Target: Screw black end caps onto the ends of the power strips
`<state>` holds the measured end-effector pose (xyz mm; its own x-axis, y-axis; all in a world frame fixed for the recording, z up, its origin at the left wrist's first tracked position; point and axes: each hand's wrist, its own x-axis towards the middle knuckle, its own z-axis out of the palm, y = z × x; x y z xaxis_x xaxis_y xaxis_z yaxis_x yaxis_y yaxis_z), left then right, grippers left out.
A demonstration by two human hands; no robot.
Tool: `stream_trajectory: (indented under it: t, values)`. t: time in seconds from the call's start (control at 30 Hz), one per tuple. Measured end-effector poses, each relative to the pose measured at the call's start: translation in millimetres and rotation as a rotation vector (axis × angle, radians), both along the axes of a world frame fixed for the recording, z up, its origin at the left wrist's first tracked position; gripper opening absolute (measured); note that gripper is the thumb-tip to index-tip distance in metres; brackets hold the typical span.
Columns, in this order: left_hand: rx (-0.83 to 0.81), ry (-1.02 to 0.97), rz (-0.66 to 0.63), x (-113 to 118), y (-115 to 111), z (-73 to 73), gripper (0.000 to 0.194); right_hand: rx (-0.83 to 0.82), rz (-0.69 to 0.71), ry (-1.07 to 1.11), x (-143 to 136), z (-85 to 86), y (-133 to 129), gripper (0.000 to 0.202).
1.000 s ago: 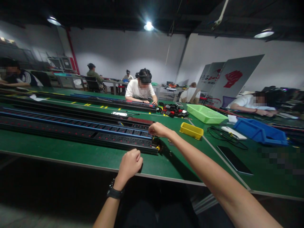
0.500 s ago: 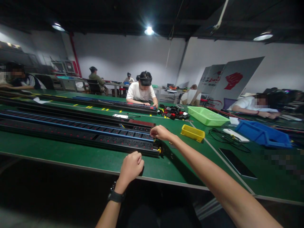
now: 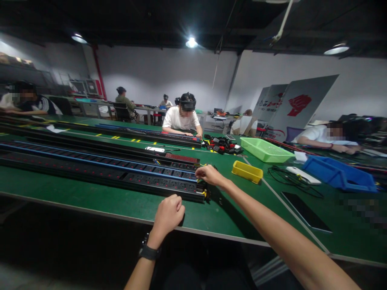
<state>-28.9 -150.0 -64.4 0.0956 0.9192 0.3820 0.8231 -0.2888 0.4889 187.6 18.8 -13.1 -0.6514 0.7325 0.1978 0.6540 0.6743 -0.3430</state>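
Note:
My right hand (image 3: pixel 209 175) reaches over the near table with its fingers pinched at the right end of a long black power strip with a blue edge (image 3: pixel 178 173). What the fingertips hold is hidden or too small to name. In front of it lies another long black socket strip (image 3: pixel 163 184), with yellow wire ends (image 3: pixel 204 193) sticking out at its right end. My left hand (image 3: pixel 169 213), closed in a fist, rests by the table's front edge, apart from the strips. Nothing shows sticking out of the fist. A dark watch is on that wrist.
To the right stand a yellow bin (image 3: pixel 247 172), a green basket (image 3: pixel 266 150) and a blue bin (image 3: pixel 338 173). A black cable (image 3: pixel 282 181) and a dark tablet (image 3: pixel 305 211) lie there too. Across the table a person (image 3: pixel 183 119) works beside a pile of red and black parts (image 3: pixel 222 144).
The whole view has shifted slightly, so everything sits a little lower and further right. My right hand stays at the strip's end, and my left fist has barely moved.

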Motion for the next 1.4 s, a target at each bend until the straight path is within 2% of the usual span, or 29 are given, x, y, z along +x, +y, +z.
stream_trajectory:
  t: [0.17,0.3,0.4,0.67,0.9,1.0,1.13,1.4]
  values:
    - [0.004,-0.006,0.002,-0.3,-1.4,0.5,0.027,-0.018,0.074,-0.046,1.7,8.2,1.0,0.03]
    - [0.0,-0.002,0.002,-0.4,-0.3,0.2,0.027,0.038,0.085,-0.124,4.0,15.1,-1.4,0.042]
    - [-0.011,-0.001,0.009,0.1,0.0,0.2,0.026,0.017,0.096,-0.164,6.8,17.7,-6.3,0.051]
    - [-0.013,0.0,0.01,0.0,0.5,-0.4,0.026,0.026,0.057,-0.246,7.6,16.3,-19.1,0.054]
    - [-0.013,0.001,0.01,-0.4,1.0,-2.1,0.026,-0.147,0.083,-0.038,14.4,-2.0,-3.0,0.057]
    - [-0.013,0.005,0.009,-0.9,0.9,-2.8,0.026,-0.281,0.086,0.11,20.1,-11.2,5.4,0.046]
    - [-0.016,0.007,0.019,-0.6,1.5,-2.8,0.027,-0.367,0.106,0.212,25.1,-16.5,8.8,0.034]
    - [-0.025,0.028,0.033,0.2,3.3,-2.7,0.026,-0.428,0.08,0.291,25.2,-18.2,1.8,0.05]
